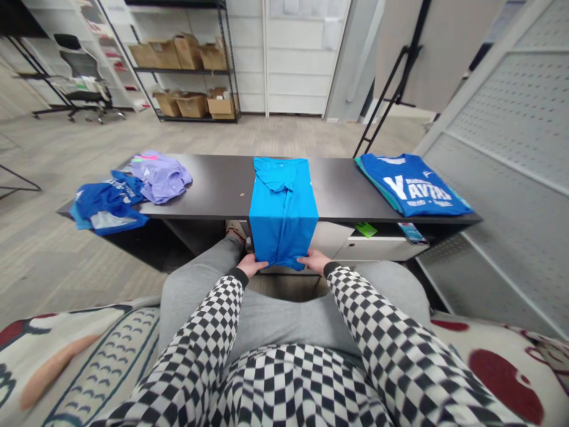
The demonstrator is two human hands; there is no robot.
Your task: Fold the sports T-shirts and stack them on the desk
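bright blue shirt (283, 207) is laid folded long over the dark table (222, 184), its end hung off the near edge | bottom corners are pinched by left hand (251, 265) and right hand (315, 261) | fingertips are hidden under the cloth

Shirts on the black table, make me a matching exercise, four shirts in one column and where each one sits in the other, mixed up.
Things:
1. bright blue shirt
2. lavender shirt
3. royal blue printed shirt
4. crumpled dark blue shirt

Places or states:
A. folded flat at the table's right end
B. bunched at the left corner, nearest edge
C. draped over the front edge, hem held by both hands
D. heaped left, behind the dark blue one

Pairs: 1-C, 2-D, 3-A, 4-B
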